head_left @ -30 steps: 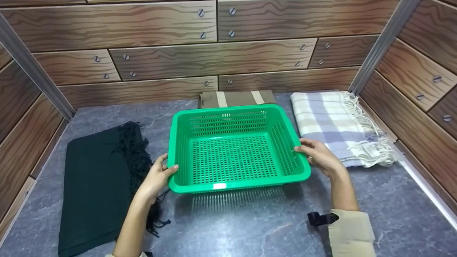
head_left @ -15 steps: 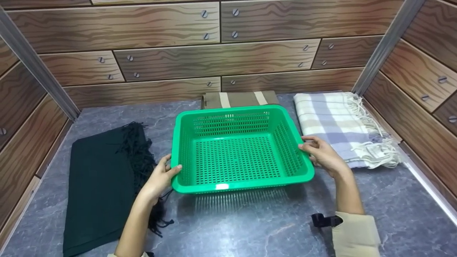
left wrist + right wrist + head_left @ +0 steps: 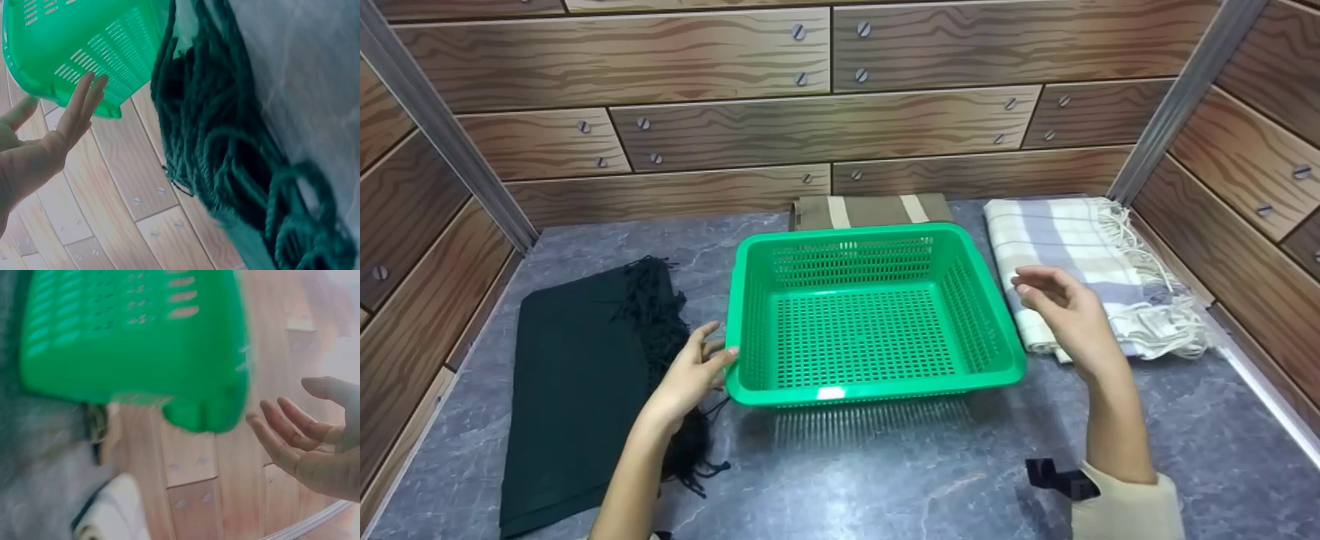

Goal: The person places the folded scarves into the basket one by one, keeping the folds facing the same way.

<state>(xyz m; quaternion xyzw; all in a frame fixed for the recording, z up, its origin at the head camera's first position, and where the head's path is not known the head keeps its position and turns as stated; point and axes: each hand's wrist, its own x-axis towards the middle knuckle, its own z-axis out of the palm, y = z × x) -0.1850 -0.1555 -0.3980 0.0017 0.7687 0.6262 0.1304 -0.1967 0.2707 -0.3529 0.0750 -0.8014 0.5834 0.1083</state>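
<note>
A green plastic basket (image 3: 885,391) with slotted walls stands on the table, nothing inside it. At its left rim is my left hand (image 3: 688,381), thumb tip right at the edge; in the left wrist view its fingers (image 3: 79,109) are extended alongside the basket wall. My right hand (image 3: 1072,319) is off the basket, held over the folded white plaid shawl (image 3: 1057,232), fingers loosely bent and holding nothing. The right wrist view shows a gap between this hand and the basket rim.
A folded dark green shawl (image 3: 585,390) with black-looking fringe lies at the left, its fringe close to my left hand. Behind the basket lies a folded brown cloth (image 3: 877,212) with cream stripes, partly hidden. Wood-patterned walls (image 3: 720,56) enclose the back and sides.
My right hand has let go of the basket's right rim and moved right and up from it. My left hand has loosened at the left rim. The basket stays in place.
</note>
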